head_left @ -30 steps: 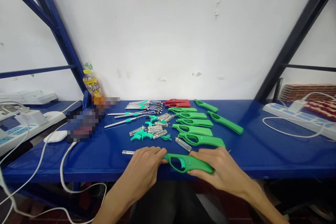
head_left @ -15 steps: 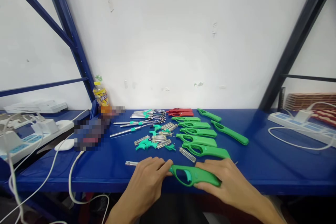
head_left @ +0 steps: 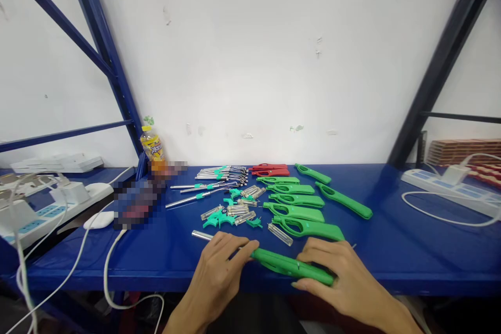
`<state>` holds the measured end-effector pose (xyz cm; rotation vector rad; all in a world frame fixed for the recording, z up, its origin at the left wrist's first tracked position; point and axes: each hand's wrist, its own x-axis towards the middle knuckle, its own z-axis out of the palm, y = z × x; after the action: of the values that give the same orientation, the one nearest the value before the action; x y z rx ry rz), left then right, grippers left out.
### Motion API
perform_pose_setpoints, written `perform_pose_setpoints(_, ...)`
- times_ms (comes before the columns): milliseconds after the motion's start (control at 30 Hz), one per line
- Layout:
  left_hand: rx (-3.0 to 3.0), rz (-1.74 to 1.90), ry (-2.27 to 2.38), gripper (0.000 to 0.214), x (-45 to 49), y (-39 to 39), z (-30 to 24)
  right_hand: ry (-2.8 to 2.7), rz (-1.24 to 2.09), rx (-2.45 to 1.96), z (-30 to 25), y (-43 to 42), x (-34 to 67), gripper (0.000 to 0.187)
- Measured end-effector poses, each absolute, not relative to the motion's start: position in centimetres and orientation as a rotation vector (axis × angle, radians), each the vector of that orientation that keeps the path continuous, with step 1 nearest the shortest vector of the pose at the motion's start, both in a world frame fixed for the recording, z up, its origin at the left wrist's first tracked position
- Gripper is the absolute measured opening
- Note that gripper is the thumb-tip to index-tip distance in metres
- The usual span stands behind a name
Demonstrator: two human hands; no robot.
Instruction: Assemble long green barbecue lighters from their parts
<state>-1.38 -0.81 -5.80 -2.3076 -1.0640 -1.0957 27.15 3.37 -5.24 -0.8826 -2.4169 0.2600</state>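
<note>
At the lower middle of the frame, at the near edge of the blue bench (head_left: 391,250), both hands are closed on one piece. The right hand (head_left: 336,266) is wrapped over the back end of a green handle (head_left: 289,267), turned on its edge. The left hand (head_left: 223,261) lies over a metal tube (head_left: 201,235), with its fingertips pinched where the tube meets the front of the handle. The bare end of the tube sticks out to the left of the knuckles. The handle and tube appear to be joined in one line, so this piece looks close to put together, though the hands hide the joint itself. Much seems left to do. Just above the hands, a row of green handles (head_left: 297,214) lies flat with no tubes in them. Two more green handles (head_left: 344,201) lie slanted to the right of that row, and a pair of red handles (head_left: 270,169) sits at the back. Left of the row lie loose small clear and metal pieces (head_left: 238,209), teal triggers (head_left: 213,219) and a bundle of tubes with green collars (head_left: 211,185). No finished pieces show as a separate pile. A yellow bottle (head_left: 152,146) stands at the back left. Power strips (head_left: 446,182) with white cables lie at the far edges of the frame.
</note>
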Motion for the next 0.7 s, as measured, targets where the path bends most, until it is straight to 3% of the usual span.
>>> perform_pose_setpoints(233,-2.404,-1.064,-1.163,0.038,-1.1,-1.2,-5.7,-2.327,0.217,-0.672,-5.5,3.3,27.2,0.033)
perform_pose_setpoints(433,-2.503,-0.987,-1.296,0.045,-0.6,-2.1,-5.7,-2.308,0.162,-0.634,-6.0,3.6,27.3,0.021)
perform_pose_setpoints(700,-2.454,-0.812,-1.322,0.039,-0.4,-1.6,-5.6,-2.253,0.121,-0.714,-6.1,3.8,26.8,0.023)
